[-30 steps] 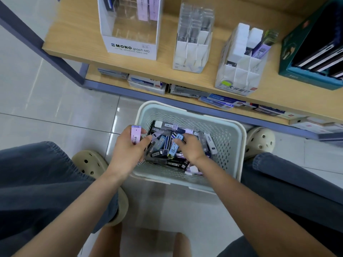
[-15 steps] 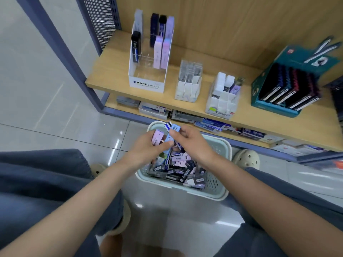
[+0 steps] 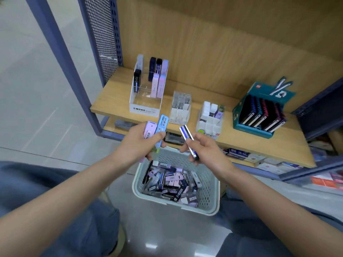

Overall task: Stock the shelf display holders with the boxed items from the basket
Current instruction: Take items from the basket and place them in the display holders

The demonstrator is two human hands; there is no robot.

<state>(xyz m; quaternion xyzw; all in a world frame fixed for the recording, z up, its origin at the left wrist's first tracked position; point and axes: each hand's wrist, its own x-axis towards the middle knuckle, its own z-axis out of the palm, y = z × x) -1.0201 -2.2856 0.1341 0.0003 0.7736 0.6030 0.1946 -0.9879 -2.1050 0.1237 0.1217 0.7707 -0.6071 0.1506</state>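
A dark blue-and-white boxed item [image 3: 188, 140] is pinched between the fingers of the right hand [image 3: 206, 151], tilted with its upper end pointing toward the shelf. Two further boxed items, a pink one [image 3: 149, 131] and a light blue one [image 3: 161, 127], are gripped together in the left hand [image 3: 138, 143], fanned upward with their barcodes facing the camera. Both hands are closed on their loads and are held just above the far rim of the basket [image 3: 213, 191], close to one another but apart.

Below and nearer than the hands, the basket is seen on the floor with many more boxed items lying loose in it; the task is judged to be at an early stage.

Beyond the hands, on the wooden shelf [image 3: 111, 101], the MONO display holder [image 3: 145, 108] stands ahead of the left hand, partly filled with upright boxes. The clear holder [image 3: 181, 108] and the white divided holder [image 3: 209, 119] stand ahead of the right hand.

Risks from this position:
- The two boxes in the left hand are held by one grip; one may slide out if the thumb is eased for insertion.
- A box may be placed in a mismatched compartment, since colours differ between slots.
- Upright boxes already in the MONO holder may be tipped if nudged on entry.
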